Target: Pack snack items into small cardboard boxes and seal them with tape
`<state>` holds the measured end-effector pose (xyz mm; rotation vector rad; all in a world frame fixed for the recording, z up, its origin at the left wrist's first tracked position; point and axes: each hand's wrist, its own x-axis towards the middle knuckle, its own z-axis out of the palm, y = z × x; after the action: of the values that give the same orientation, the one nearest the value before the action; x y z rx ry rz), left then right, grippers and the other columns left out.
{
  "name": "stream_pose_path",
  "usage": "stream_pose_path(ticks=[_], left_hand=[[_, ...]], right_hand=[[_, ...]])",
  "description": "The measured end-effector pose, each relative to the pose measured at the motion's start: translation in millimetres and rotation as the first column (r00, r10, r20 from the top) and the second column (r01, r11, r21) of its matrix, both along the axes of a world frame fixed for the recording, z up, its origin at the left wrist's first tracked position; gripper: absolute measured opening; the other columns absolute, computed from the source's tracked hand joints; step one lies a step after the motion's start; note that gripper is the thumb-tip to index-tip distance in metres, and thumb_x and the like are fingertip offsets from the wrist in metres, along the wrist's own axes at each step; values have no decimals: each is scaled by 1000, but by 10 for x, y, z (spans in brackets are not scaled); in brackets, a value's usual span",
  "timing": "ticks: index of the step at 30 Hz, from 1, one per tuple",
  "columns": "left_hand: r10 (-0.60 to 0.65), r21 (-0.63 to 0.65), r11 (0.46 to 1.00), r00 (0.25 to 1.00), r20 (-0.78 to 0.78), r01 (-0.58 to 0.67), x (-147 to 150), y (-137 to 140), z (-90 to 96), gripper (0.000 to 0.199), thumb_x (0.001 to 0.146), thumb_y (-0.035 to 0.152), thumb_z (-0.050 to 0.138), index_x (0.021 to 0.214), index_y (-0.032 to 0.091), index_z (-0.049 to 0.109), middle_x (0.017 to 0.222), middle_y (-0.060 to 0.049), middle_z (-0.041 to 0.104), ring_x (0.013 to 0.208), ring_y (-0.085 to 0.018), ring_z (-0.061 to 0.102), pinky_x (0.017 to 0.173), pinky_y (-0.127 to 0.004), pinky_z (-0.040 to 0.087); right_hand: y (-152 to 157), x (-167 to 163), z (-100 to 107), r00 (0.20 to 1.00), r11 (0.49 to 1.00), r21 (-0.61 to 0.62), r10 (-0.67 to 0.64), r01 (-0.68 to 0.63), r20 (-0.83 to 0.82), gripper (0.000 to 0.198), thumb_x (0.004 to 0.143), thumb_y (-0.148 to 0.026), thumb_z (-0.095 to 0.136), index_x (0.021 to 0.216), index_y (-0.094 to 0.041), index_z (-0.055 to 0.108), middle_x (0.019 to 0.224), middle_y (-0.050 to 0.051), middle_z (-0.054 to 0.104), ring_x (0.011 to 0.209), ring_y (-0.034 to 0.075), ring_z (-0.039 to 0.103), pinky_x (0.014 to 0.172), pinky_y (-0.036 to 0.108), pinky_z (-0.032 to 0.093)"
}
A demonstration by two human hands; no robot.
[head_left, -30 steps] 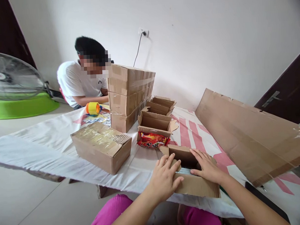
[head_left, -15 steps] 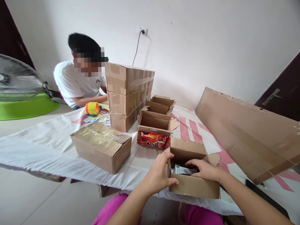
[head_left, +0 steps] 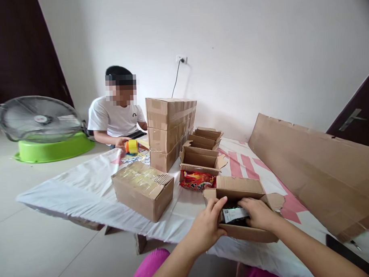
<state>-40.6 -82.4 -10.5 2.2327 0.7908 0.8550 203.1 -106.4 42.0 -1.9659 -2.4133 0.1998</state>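
Note:
In front of me, at the near edge of the table, stands an open cardboard box (head_left: pixel 251 234) with its flaps up. My left hand (head_left: pixel 207 224) grips its left end, fingers over the top and thumb at the front corner. Inside lies a dark, shiny packet with a white label (head_left: pixel 234 214). My right hand (head_left: pixel 258 214) reaches into the box, closed against the packet's right end; some of its fingertips are hidden. A red noodle packet (head_left: pixel 198 181) lies just behind the box, leaning on another open box (head_left: pixel 200 160).
A taped box (head_left: pixel 140 192) sits left; a stack of closed boxes (head_left: pixel 158 139) rises behind it. More open boxes (head_left: pixel 207 137) line up further back. A large cardboard sheet (head_left: pixel 309 166) leans right. Across the table, a person (head_left: pixel 114 116) touches a tape dispenser (head_left: pixel 132 146). A fan (head_left: pixel 40 119) stands left.
The view has shifted, so everything appears lower and further right. More of the labelled packet shows in the box. The other person's hand is now at the tape dispenser.

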Motion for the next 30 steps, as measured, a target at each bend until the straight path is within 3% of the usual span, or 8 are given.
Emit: stream_pose_path(ticks=[4,7,11,15,19,23,26,30], left_hand=[[44,27,999,999,0,-43,-202,35,142,95,69,1,66,146,35,21,126,-6,49,111,-24,55,96,-39,47],[67,20,998,997,30,-67,-428,13,317,90,71,2,61,146,34,21,110,-2,55,100,-18,58,93,-34,47],[172,46,984,984,37,-174,-762,62,465,79,78,8,54,146,32,22,103,0,55,91,-14,59,91,-32,48],[325,217,927,943,-66,-304,-984,330,304,63,80,4,42,138,29,37,118,-5,55,108,-18,57,97,-35,47],[579,426,754,813,-70,-500,-989,471,21,52,81,1,35,126,21,52,132,-11,50,120,-25,52,100,-41,46],[656,573,627,755,-23,-528,-811,314,-66,36,88,16,43,121,18,57,128,-13,54,117,-31,50,100,-50,44],[662,613,590,749,4,-525,-656,219,-15,35,88,18,46,120,22,60,127,-11,56,117,-31,49,98,-50,44],[631,648,606,775,-39,-461,-567,275,121,43,83,6,42,116,22,65,128,-8,60,113,-29,50,99,-46,44]], right_hand=[[-92,-121,337,906,991,93,-47,94,-421,58,64,-20,60,122,-17,60,125,10,63,111,29,59,99,40,43],[-272,-240,591,662,1000,6,-13,27,-750,59,69,-36,64,125,-17,56,122,9,64,109,30,59,95,42,45],[-618,-313,716,428,999,5,26,-50,-903,61,75,-53,60,126,-19,56,117,10,65,106,30,60,88,40,48],[-847,-201,536,375,997,5,-25,79,-927,60,76,-53,61,127,-21,55,120,10,64,106,30,60,91,42,48],[-906,-15,265,297,971,-6,-78,238,-952,58,73,-50,66,123,-20,56,120,11,64,110,31,58,96,45,46],[-926,125,87,217,926,-21,-111,377,-970,55,70,-49,69,115,-19,58,119,12,64,112,31,58,97,45,45],[-939,222,-7,168,888,-27,-117,459,-979,55,67,-51,71,111,-21,57,116,10,65,109,30,59,93,42,47],[-938,381,-140,79,812,-56,-125,581,-989,54,62,-52,73,103,-22,56,104,7,66,98,28,62,82,39,51]])
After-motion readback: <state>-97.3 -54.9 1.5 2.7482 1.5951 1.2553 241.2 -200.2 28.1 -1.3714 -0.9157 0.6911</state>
